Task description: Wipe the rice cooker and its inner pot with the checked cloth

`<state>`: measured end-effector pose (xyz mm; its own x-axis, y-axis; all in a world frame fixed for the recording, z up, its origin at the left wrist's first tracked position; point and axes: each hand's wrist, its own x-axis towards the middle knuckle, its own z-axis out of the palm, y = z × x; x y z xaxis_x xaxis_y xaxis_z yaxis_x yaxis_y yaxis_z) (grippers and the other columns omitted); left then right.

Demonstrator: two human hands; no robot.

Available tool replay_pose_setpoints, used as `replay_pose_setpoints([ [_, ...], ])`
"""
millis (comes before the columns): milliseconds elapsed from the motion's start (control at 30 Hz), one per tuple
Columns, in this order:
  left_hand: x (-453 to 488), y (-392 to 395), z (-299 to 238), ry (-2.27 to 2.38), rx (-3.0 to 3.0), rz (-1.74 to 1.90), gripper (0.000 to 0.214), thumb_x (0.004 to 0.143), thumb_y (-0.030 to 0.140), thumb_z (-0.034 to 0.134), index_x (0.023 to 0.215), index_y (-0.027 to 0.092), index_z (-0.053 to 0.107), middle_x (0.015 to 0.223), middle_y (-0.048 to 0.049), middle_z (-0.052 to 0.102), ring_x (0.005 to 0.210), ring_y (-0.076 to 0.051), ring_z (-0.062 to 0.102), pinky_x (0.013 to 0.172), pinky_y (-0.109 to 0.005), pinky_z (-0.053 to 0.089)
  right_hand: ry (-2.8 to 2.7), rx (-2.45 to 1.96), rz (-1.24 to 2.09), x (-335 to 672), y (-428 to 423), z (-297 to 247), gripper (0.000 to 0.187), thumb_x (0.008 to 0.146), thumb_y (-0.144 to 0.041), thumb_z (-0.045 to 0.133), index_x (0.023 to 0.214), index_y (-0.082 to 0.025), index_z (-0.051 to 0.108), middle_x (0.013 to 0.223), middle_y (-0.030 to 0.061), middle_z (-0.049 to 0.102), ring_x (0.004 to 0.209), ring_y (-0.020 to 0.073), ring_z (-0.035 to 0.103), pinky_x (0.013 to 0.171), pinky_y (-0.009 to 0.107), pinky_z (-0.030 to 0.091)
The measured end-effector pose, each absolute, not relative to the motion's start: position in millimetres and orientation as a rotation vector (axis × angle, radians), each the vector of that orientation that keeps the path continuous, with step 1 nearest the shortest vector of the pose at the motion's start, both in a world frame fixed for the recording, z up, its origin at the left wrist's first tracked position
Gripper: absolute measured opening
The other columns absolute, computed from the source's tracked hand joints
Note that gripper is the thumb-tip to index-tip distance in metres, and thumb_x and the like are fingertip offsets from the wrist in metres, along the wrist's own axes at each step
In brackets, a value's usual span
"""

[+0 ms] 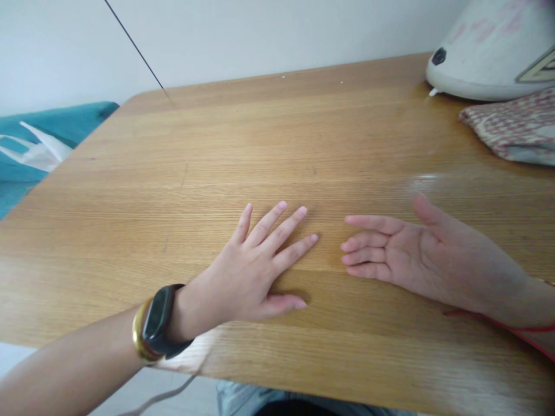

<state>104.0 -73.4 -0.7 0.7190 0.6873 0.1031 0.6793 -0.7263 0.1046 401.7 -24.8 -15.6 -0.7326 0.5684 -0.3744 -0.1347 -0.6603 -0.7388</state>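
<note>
Left hand (251, 266) lies palm down, fingers spread, empty. Right hand (403, 254) lies palm up, loosely open, empty. Both rest apart on the wooden surface (217, 144). Upper right: patterned cloth (511, 127), white rounded object (489, 46). Far left: teal fabric (30, 156).

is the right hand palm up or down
Palm up: the right hand shows its palm and creases to the camera, its back lying on the wooden table.
</note>
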Motion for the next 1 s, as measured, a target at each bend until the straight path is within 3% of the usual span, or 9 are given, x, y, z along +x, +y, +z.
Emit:
replay_pose_setpoints([
  [300,108.0,-76.8,5.5,1.128,2.937,0.167,0.085,0.089,0.063,0.058,0.159,0.024,0.031,0.166,-0.0113,0.027,0.152,-0.041,0.021,0.121,-0.065,0.002,-1.328,-0.968,2.201,398.4,-28.4,-13.2,0.074,0.099,-0.068,0.013,0.130,-0.019,0.058,0.111,0.0132,0.069,0.108,0.0276,0.066,0.098,0.054,0.050],
  [467,108.5,-77.2,4.5,1.105,2.935,0.165,0.080,0.091,0.062,0.055,0.158,0.024,0.034,0.166,-0.0100,0.028,0.152,-0.038,0.023,0.122,-0.063,0.002,-2.007,-0.920,1.651,388.4,-53.8,-5.2,0.043,0.101,-0.052,0.040,0.124,-0.024,0.064,0.103,0.0100,0.070,0.092,0.0226,0.067,0.082,0.040,0.056],
  [567,108.7,-77.5,3.4,1.100,2.911,0.176,0.078,0.092,0.062,0.052,0.157,0.024,0.035,0.165,-0.0101,0.031,0.151,-0.038,0.025,0.121,-0.064,0.001,-2.505,-0.779,1.070,374.7,-75.7,-3.6,0.035,0.096,-0.039,0.055,0.127,-0.025,0.065,0.108,0.0094,0.068,0.094,0.0214,0.063,0.082,0.037,0.053],
  [667,108.4,-77.6,2.0,1.086,2.890,0.176,0.075,0.093,0.061,0.049,0.157,0.024,0.035,0.163,-0.0100,0.034,0.150,-0.038,0.027,0.121,-0.065,0.002,-2.726,-0.656,0.699,361.3,-87.5,-6.8,0.041,0.096,-0.040,0.055,0.134,-0.027,0.062,0.101,0.0075,0.066,0.085,0.0196,0.057,0.076,0.034,0.047],
  [833,107.4,-77.6,-1.3,1.061,2.875,0.177,0.073,0.096,0.061,0.045,0.156,0.021,0.036,0.161,-0.0130,0.037,0.148,-0.037,0.032,0.122,-0.064,0.002,-2.827,-0.539,0.385,351.9,-87.9,-11.2,0.056,0.097,-0.056,0.052,0.148,-0.033,0.050,0.088,0.0044,0.062,0.076,0.0186,0.048,0.071,0.033,0.035],
  [1000,108.2,-78.6,-2.4,1.086,2.848,0.149,0.076,0.096,0.064,0.042,0.156,0.018,0.037,0.161,-0.0153,0.037,0.146,-0.037,0.036,0.122,-0.062,0.007,-2.852,-0.520,0.293,352.3,-88.7,-11.1,0.058,0.095,-0.061,0.052,0.146,-0.034,0.051,0.087,0.0042,0.061,0.078,0.0197,0.046,0.071,0.034,0.030],
])
